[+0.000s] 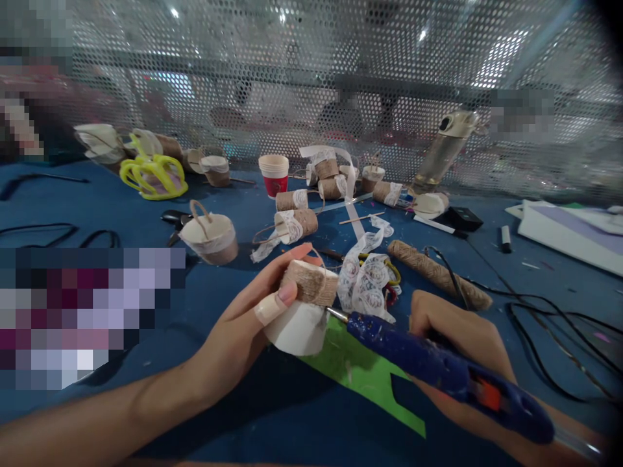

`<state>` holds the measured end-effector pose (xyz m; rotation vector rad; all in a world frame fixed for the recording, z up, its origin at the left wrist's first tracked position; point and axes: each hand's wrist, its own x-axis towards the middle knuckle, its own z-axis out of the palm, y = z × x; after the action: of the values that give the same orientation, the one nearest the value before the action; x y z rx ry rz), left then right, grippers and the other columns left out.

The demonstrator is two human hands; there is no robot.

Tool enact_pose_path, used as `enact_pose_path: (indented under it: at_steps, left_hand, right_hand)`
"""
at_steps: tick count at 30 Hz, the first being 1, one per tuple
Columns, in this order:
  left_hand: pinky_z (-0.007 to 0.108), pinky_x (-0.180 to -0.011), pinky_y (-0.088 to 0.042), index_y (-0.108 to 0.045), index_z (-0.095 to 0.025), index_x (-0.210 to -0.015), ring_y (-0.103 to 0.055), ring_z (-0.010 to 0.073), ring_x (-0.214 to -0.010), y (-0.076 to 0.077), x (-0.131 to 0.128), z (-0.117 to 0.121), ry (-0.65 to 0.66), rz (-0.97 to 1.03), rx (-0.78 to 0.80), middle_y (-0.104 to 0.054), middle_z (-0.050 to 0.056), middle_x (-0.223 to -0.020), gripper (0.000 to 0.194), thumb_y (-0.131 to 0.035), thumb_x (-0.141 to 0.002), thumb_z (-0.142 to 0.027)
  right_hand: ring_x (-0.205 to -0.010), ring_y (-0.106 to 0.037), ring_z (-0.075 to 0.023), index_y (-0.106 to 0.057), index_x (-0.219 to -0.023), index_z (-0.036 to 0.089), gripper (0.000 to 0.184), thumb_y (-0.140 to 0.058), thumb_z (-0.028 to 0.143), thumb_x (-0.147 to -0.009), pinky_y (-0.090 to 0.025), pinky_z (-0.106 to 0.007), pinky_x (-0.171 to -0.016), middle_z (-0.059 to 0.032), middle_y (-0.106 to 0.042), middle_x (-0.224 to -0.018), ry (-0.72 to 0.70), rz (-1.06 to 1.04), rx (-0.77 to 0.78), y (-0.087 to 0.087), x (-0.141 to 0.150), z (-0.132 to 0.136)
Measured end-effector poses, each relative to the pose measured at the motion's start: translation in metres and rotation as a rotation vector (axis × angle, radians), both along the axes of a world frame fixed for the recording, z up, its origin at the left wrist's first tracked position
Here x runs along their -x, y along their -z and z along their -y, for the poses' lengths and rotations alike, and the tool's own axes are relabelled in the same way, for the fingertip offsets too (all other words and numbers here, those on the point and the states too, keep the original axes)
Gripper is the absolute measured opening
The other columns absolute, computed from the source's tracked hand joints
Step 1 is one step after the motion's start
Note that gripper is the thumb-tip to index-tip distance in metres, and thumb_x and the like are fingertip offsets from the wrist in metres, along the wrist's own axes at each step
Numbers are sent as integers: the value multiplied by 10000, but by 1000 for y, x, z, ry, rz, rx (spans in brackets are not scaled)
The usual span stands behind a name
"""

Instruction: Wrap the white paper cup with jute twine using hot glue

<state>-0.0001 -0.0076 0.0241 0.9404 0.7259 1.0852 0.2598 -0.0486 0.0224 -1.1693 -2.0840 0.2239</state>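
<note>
Tilted in my left hand point(243, 318) is a white paper cup point(299, 329), partly wrapped in brown twine point(304, 282). My thumb, with a plaster round it, presses on the cup's side. My right hand point(457, 331) is closed round a blue hot glue gun point(413, 353), whose metal nozzle meets the cup at the edge of the twine. Below the cup lies a piece of green paper point(360, 376). Behind the nozzle, white lace ribbon point(365, 275) is heaped over scissors point(394, 272) with yellow handles.
Several twine-wrapped cups, some lace-trimmed, stand or lie behind; one basket-like cup point(209, 238) is at left. A twine roll point(438, 274) and black cords point(540, 350) lie right. Farther back are red cups point(274, 175), a yellow crown-like piece point(153, 176), a bottle point(442, 152) and a perforated metal screen point(292, 84).
</note>
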Motion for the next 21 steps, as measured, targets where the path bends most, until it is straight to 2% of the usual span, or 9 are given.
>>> enact_pose_path:
  at_steps: [4,8,13,18,21]
  left_hand:
    - [218,-842,-547,-681,-329,-1282,-634,229,-1178,-1,0,-1,-20,-56,-23,-659,0,-1375,359,-640,-927,-300]
    - [255,-933,-498,-651,-337,-1304,-565,254,-1268,-1,0,-1,-30,-185,-44,-608,-11,-1438,383,-652,-922,-329]
    - [289,-896,-482,-617,-322,-1319,-590,274,-1207,-1,2,-1,-24,-245,-39,-644,24,-1373,421,-673,-903,-366]
    - [293,-851,-478,-611,-320,-1283,-622,255,-1106,0,3,-1,41,-260,-33,-679,29,-1266,357,-628,-932,-384]
    - [299,-838,-477,-620,-309,-1245,-638,239,-1035,1,1,-1,93,-270,-24,-683,29,-1224,336,-645,-920,-392]
  right_hand:
    - [-514,-419,-98,-382,-723,243,253,-602,154,-810,-303,-231,-494,69,-437,-654,-21,19,-4,0,0,-2]
    - [-531,-444,-110,-409,-738,244,220,-612,160,-743,-323,-242,-498,56,-449,-676,-49,23,-4,2,1,-3]
    - [-549,-433,-120,-402,-740,245,244,-618,135,-715,-317,-259,-502,47,-447,-688,-54,-14,15,2,1,-4]
    - [-555,-460,-125,-446,-709,244,240,-624,132,-825,-377,-266,-514,43,-469,-668,-17,-202,121,-8,3,-4]
    - [-587,-529,-136,-507,-750,257,211,-617,121,-869,-452,-273,-544,34,-542,-714,28,-307,142,-10,7,-5]
